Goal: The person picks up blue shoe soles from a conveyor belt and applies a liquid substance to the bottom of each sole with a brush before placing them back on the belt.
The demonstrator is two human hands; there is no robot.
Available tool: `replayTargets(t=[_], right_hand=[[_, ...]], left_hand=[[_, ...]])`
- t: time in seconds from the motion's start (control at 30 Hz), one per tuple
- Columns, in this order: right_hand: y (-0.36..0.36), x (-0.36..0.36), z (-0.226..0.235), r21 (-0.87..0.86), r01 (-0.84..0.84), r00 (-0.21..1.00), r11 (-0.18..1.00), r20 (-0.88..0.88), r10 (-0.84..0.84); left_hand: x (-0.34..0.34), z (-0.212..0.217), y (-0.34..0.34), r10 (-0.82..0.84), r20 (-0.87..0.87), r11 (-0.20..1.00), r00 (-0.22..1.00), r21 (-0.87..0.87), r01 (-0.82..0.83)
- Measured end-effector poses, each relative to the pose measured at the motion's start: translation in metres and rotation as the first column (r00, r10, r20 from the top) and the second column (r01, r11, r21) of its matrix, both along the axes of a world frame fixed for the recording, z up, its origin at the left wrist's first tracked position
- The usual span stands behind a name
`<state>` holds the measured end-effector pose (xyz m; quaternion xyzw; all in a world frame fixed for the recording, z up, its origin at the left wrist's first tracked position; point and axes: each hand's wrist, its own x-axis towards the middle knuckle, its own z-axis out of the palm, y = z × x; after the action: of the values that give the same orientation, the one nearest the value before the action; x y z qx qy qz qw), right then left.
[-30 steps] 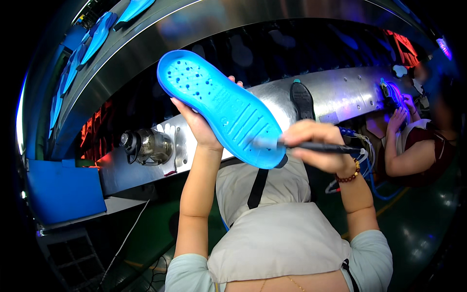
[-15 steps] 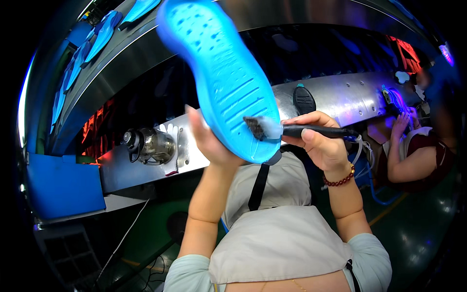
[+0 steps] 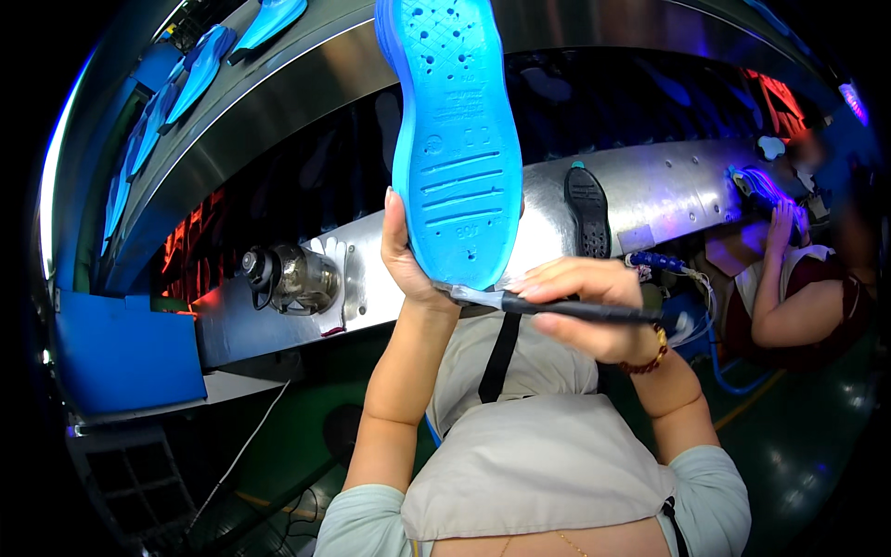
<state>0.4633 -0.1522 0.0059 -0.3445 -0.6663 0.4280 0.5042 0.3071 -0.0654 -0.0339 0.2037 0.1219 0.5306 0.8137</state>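
Note:
A bright blue shoe sole (image 3: 462, 190) stands nearly upright before me, its face with holes and grooves turned my way. My left hand (image 3: 415, 265) grips its lower left edge, thumb along the side and the other fingers hidden behind it. In my right hand (image 3: 594, 304) is a brush (image 3: 580, 308) with a black handle, held between thumb and fingers. The brush lies almost level across the bottom end of the sole, its tip pointing left towards my left palm. Its bristles are partly lost against the sole's lower rim.
On the metal bench (image 3: 227, 330) stand a clear jar with a black top (image 3: 290, 278) and, farther right, a dark sole (image 3: 588, 212). Blue soles (image 3: 195, 79) lie on the curved ledge at the left. A co-worker (image 3: 798, 288) sits at the right, hands on another piece.
The sole has turned from a leftward tilt to nearly upright. My right hand has brought the brush down and left, from the sole's grooved face to its bottom edge.

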Motion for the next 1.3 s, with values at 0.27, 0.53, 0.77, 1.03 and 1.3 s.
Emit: replayTargets(t=[0.27, 0.53, 0.77, 1.03, 1.3], right_hand=[[0.022, 0.021, 0.013, 0.087, -0.103, 0.984, 0.991, 0.155, 0.089], [0.004, 0.011, 0.016, 0.116, -0.297, 0.939, 0.948, 0.218, 0.267], [0.010, 0.035, 0.015, 0.009, -0.413, 0.808, 0.911, 0.465, 0.362], [0.011, 0.053, 0.009, -0.006, -0.445, 0.720, 0.896, 0.593, 0.361], [0.018, 0.065, 0.027, -0.125, -0.410, 0.566, 0.903, 0.741, 0.360]], left_hand=[[-0.009, -0.004, 0.008, -0.062, 0.020, 0.998, 0.998, 0.027, 0.062], [-0.017, 0.006, 0.017, -0.364, 0.047, 0.916, 0.930, -0.165, 0.366], [-0.017, 0.012, 0.011, -0.625, -0.387, 0.780, 0.678, -0.287, 0.556], [-0.023, 0.028, 0.006, -0.677, -0.565, 0.701, 0.472, -0.299, 0.647], [-0.029, 0.033, -0.007, -0.542, -0.750, 0.796, 0.380, -0.313, 0.518]])
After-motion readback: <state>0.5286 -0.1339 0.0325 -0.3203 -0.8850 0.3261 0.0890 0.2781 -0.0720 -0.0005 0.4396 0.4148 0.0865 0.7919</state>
